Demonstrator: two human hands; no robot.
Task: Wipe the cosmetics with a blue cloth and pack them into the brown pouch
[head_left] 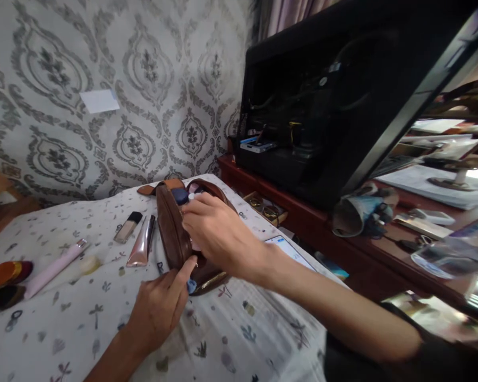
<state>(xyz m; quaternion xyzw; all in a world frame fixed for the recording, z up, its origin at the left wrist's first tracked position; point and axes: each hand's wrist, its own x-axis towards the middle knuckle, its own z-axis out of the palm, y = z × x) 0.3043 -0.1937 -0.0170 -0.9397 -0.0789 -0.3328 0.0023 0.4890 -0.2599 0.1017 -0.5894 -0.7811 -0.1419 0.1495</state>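
Observation:
A brown leather pouch [171,228] lies open on a patterned white cloth [242,339]. My left hand [159,307] grips its near end, thumb and forefinger pinched on the edge by the zipper. My right hand [219,233] reaches over the pouch's opening, fingers curled down into it, touching a white and blue item [185,196] at the mouth; what the fingers hold is hidden.
Left of the pouch lie a rose-gold tube [141,246], a small foundation bottle [127,227], a pink pen-like tube [53,268] and round compacts [6,281]. A phone [292,252] lies at the cloth's right edge. A dark wooden shelf [310,217] with clutter stands right.

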